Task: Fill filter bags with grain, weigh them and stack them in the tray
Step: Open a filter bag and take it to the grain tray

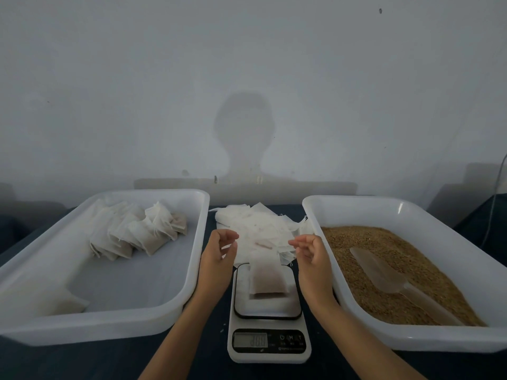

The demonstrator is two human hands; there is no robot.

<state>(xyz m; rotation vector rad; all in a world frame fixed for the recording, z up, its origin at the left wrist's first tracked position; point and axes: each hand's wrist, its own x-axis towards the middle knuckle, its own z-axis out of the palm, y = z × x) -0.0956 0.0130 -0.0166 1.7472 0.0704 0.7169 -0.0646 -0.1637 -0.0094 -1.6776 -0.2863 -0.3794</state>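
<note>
A filled filter bag (267, 277) lies on the platform of the white digital scale (267, 311) at the centre. My left hand (219, 256) hovers just left of it, fingers loosely curled and holding nothing. My right hand (311, 259) hovers just right of it, also loosely curled and holding nothing. Behind the scale sits a pile of empty filter bags (258, 226). The left white tray (109, 319) holds several filled bags (137, 231) stacked at its far end. The right white tray (411, 341) holds brown grain (384, 270) with a clear plastic scoop (397, 281) lying on it.
The trays and scale stand on a dark blue table (192, 360) against a pale wall. A thin cable (493, 204) hangs at the far right. One more filled bag (65, 300) lies at the near left corner of the left tray.
</note>
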